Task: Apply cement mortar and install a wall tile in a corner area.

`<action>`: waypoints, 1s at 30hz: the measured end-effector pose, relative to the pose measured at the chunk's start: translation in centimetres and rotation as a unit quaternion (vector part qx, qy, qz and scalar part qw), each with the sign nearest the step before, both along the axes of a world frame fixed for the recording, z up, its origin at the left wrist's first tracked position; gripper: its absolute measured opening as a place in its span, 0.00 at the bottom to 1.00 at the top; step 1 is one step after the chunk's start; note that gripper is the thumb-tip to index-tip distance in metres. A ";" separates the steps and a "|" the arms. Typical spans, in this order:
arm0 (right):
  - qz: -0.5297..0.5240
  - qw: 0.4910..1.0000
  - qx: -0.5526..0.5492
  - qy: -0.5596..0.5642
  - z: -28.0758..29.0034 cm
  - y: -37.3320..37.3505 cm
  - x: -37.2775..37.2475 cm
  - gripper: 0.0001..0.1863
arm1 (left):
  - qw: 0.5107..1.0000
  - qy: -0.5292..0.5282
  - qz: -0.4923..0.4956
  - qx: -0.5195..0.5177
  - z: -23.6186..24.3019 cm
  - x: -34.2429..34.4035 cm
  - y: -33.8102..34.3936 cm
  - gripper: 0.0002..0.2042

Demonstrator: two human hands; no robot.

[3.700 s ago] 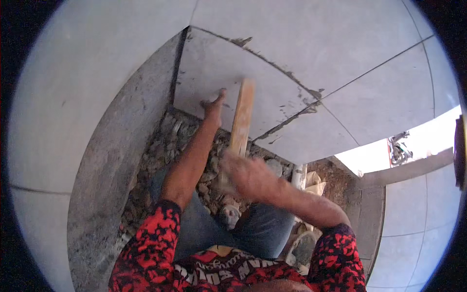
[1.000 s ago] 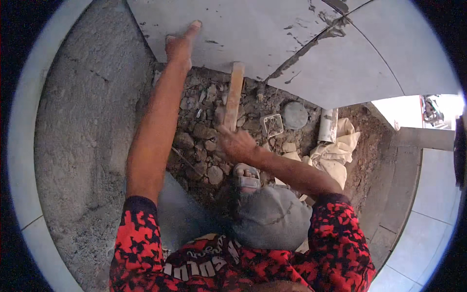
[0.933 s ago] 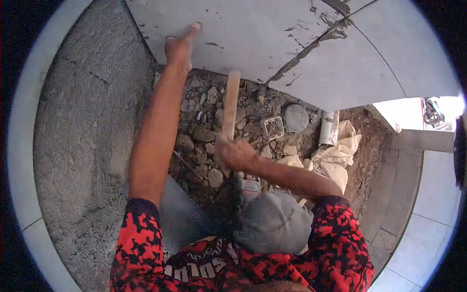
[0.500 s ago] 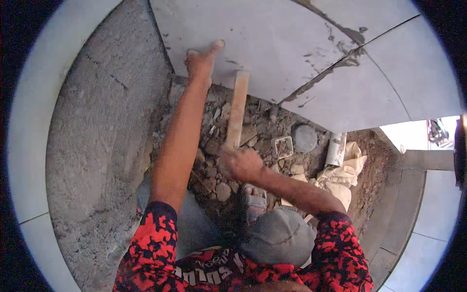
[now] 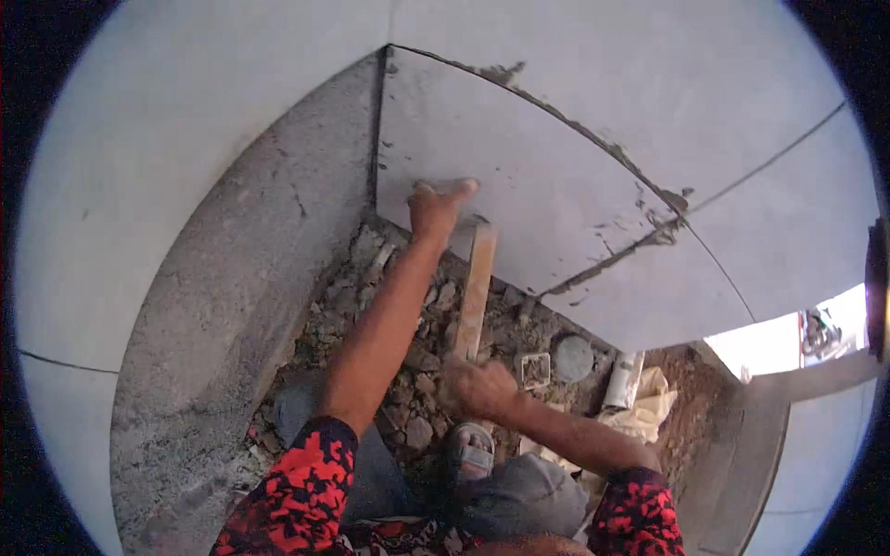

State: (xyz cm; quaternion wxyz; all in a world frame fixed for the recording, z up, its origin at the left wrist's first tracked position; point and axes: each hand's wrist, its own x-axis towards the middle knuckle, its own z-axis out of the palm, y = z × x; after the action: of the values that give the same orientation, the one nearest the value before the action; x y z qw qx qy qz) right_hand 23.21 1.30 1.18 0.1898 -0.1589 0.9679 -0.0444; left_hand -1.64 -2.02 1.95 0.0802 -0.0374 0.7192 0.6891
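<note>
My left hand [image 5: 436, 209] rests against a large pale tile [image 5: 519, 176] on the wall, near its lower left part, with fingers apart. Below and to the right, my right hand [image 5: 484, 385] is closed round the lower part of a flat wooden batten [image 5: 476, 292]. The batten's far end meets the tile near its lower edge, just right of my left hand. Grey mortar [image 5: 607, 261] smears the joints round this tile. A dark gap runs down its left side, beside a rough cement wall [image 5: 250, 278].
Broken stones [image 5: 408, 408] and rubble lie under the tile's bottom edge. To the right are a small white square frame [image 5: 535, 371], a round grey cap [image 5: 574, 359], a white pipe piece [image 5: 623, 380] and a cream cloth sack [image 5: 654, 408]. My sandalled foot [image 5: 476, 452] stands on the rubble.
The view has tilted upward, so the tile's top edge and more tiles above it now show. Both hands keep about the same places against the tile and on the batten.
</note>
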 end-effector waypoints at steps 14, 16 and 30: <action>-0.031 0.999 -0.014 -0.018 -1.4 -1.4 -1.9 0.20 | 0.999 0.019 -0.022 -0.040 -0.3 -0.8 -0.9 0.45; 0.061 0.997 -0.046 -0.019 -1.9 -1.9 -1.2 0.20 | 0.998 0.012 -0.003 -0.061 -0.1 -0.9 -1.1 0.44; 0.097 0.993 -0.061 -0.006 -1.9 -4.8 -4.8 0.21 | 0.997 0.005 -0.069 0.024 -0.1 -2.6 -2.1 0.35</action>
State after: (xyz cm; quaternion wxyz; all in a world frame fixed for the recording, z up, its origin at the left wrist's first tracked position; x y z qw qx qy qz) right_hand 18.44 -3.50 -0.76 0.1892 -0.2630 0.9422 -0.0852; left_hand -4.24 -4.16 1.89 0.1251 0.0182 0.7035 0.6993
